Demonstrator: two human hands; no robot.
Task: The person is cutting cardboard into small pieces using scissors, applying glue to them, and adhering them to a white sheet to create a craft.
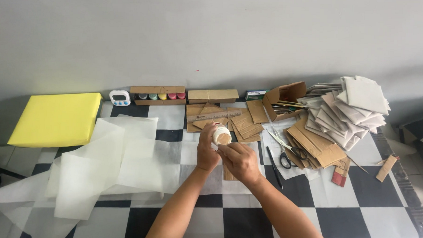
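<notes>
Left hand: the left hand [205, 150] is curled tight round a small white jar [221, 134], tipped so its open mouth faces the camera; tan paste shows inside.
Right hand: the right hand [240, 160] sits just at 5 o'clock of the jar, fingers bent toward its mouth; whether it pinches anything is hidden, so its grip cannot be told.
Jar: held in the air above the checked counter [339, 222], near the middle of the view.
Under the hands: a card strip [228, 173] lies flat at 6 o'clock of the jar, partly covered by the right hand.
At 9 o'clock: loose sheets of white paper [107, 162]; beyond them a yellow pad [57, 118].
At 12 o'clock: a ruler [214, 116] on card pieces, a box of paint pots [158, 95] and a timer [120, 98].
At 3 o'clock: scissors [285, 149], a pen [274, 166], a card stack [313, 143] and a heap of white squares [352, 107].
Step in hand: by the look of it, taking paste from the jar with the fingers.
Next move calls for: a steady jar, a small dab lifted clean, then carried down to the strip without smearing.
</notes>
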